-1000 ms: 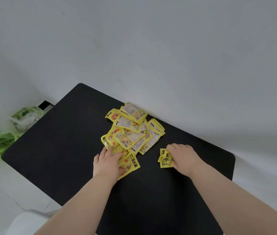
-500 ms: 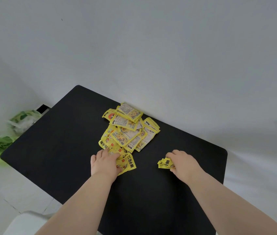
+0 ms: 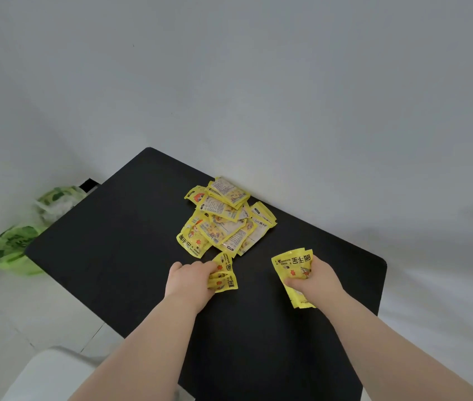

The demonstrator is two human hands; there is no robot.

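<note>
— Hands first: what do they hold?
— Left hand [image 3: 189, 277] curls round two yellow packets [image 3: 223, 277], fanned out to its right. Right hand [image 3: 316, 277] grips a thin stack [image 3: 293, 263], long axis pointing away from the person, over the black counter [image 3: 113, 241].
— Any print?
— "HAND WARMER" beside large Chinese characters, upside down. Just beyond lies the loose pile [image 3: 226, 221].

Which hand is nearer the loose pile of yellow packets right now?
Left. The left hand, gripping a few packets, sits just short of the pile, at its near edge. The right hand, holding its own stack, is farther off, to the pile's right.
</note>
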